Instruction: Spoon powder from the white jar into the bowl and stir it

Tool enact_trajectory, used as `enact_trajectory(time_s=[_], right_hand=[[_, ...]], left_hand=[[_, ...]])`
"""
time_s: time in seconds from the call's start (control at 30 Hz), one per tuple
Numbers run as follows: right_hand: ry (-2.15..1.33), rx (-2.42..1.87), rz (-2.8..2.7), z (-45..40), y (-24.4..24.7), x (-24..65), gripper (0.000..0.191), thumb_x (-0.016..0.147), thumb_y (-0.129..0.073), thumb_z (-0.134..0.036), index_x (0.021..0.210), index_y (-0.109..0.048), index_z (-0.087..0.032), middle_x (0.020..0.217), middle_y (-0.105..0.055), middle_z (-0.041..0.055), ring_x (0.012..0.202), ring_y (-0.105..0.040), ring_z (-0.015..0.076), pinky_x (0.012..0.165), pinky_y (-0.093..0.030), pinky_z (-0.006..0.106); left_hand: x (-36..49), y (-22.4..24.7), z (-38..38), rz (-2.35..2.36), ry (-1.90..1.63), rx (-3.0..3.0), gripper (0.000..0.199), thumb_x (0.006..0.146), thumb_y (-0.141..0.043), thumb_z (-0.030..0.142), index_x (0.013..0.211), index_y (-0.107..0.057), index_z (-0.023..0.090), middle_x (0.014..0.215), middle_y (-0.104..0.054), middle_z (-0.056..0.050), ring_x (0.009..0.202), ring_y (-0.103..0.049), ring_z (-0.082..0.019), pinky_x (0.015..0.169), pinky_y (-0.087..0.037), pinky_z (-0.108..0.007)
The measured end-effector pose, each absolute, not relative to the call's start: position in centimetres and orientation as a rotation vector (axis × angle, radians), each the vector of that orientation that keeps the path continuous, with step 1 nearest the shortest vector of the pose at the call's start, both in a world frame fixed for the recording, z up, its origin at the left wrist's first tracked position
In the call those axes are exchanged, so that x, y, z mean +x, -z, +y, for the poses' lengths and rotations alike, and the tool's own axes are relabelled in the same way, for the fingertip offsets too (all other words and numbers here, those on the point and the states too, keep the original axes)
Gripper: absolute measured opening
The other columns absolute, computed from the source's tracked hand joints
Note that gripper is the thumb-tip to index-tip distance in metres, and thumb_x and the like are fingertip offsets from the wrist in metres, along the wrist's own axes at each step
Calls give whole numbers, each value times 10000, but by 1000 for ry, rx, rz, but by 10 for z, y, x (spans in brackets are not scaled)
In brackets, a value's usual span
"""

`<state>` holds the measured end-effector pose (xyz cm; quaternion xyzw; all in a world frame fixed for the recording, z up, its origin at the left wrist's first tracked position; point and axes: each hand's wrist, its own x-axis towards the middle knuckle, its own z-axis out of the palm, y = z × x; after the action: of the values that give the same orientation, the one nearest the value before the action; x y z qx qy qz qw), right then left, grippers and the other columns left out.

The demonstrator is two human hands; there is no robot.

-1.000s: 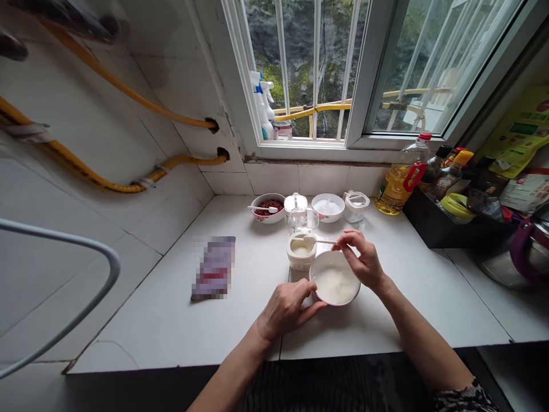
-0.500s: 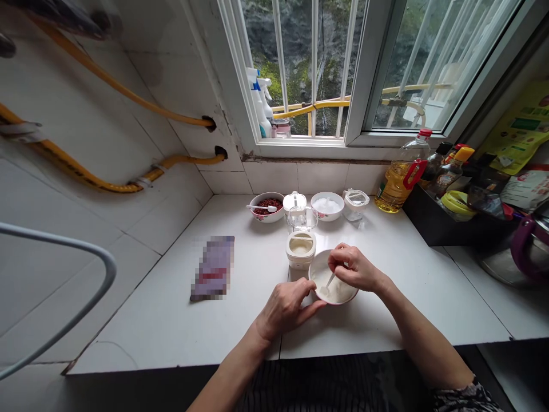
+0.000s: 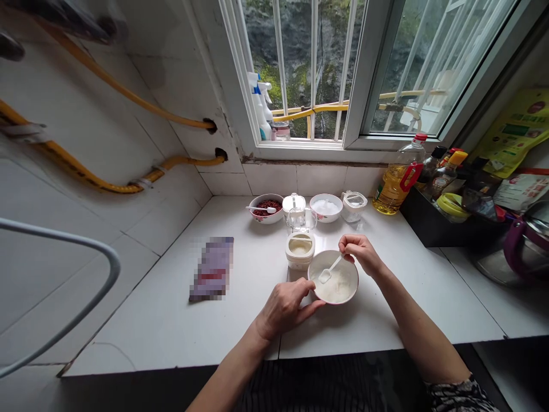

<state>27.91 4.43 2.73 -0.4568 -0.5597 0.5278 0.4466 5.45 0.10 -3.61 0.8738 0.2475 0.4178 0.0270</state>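
Toward front edge of white tiled counter (image 3: 158,332), round white bowl (image 3: 355,269) of pale powder (image 3: 341,288) beside rounded cream tub (image 3: 299,265). Left hand (image 3: 285,308) pinches bowl rim; right hand (image 3: 362,253) holds small white plastic spoon (image 3: 325,277), now raised above powder, scoop seemingly emptied.

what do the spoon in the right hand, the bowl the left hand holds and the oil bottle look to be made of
Spoon: probably plastic, plain opaque white.
Bowl: glossy white, likely ceramic, though melamine could look the same.
Oil bottle: clear, smooth plastic, judging by its see-through wall and red moulded-looking handle.
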Motion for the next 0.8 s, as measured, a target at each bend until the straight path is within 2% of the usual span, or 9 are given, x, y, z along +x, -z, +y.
enact_trajectory(time_s=[0.13, 0.3, 0.4, 0.63, 0.8], right_hand=[[-1328, -1128, -1292, 49, -24, 281, 65, 548, -509, -215, 514, -548, -176, 469, -425, -45, 434, -337, 81, 453, -226, 243], [-1384, -1124, -1171, 52, -22, 283, 44, 527, -516, -205, 505, -543, -178, 421, -376, -66, 405, -302, 69, 450, -188, 241], [-1395, -1109, -1111, 53, -21, 284, 35, 543, -536, -212, 535, -545, -179, 420, -398, -65, 413, -334, 74, 465, -221, 242], [-1260, -1008, -1214, 49, -19, 279, 130, 701, -624, -290, 763, -589, -182, 591, -589, -16, 579, -535, 138, 625, -430, 296], [-894, -1008, -1528, 43, -16, 271, 101, 875, -545, -299, 844, -574, -206, 719, -655, 22, 695, -593, 173, 708, -474, 333]], left_hand=[[55, 36, 1, 769, -1302, 2712, 236, 988, -485, 404, 909, -492, 182, 615, -537, 49, 454, -503, -87, 465, -380, -206], [56, 37, 2, 764, -1312, 2708, 244, 993, -475, 411, 912, -486, 181, 619, -529, 51, 455, -498, -88, 466, -381, -202], [56, 38, 2, 772, -1305, 2703, 248, 993, -474, 413, 912, -489, 180, 625, -531, 47, 456, -496, -88, 465, -383, -201], [57, 36, 2, 780, -1301, 2721, 274, 999, -450, 428, 906, -496, 174, 625, -537, 44, 437, -473, -89, 449, -375, -209], [57, 35, 1, 790, -1286, 2731, 280, 1004, -437, 436, 891, -480, 183, 622, -526, 51, 429, -462, -87, 443, -373, -212]])
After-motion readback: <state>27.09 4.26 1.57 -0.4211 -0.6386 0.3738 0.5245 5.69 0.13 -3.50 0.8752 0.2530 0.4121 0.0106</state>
